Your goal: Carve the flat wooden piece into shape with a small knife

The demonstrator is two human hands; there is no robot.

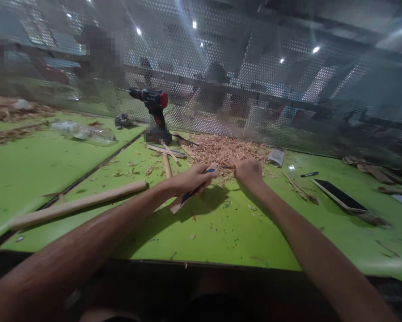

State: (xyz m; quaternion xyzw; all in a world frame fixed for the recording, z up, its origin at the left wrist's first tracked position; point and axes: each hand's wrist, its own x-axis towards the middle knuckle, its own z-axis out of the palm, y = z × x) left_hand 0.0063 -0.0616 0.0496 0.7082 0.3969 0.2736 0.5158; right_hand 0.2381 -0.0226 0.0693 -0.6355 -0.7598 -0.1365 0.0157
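My left hand (194, 180) is closed around a flat wooden piece (176, 205) with blue markings, whose ends stick out on both sides of the fist. To its right, my right hand (248, 172) is closed on a thin dark tool (226, 167), probably a blade, which points left toward the wooden piece. Its handle is hidden in the fist. Behind both hands a pile of curled wood shavings (221, 150) lies on the green table (227, 241).
A cordless drill (155, 112) stands upright behind a few wood strips (169, 152). A long wooden rod (83, 203) and a plastic bottle (86, 132) lie left. On the right are a black marker (310, 174) and a dark-faced block (340, 195). A perforated screen (187, 89) borders the back.
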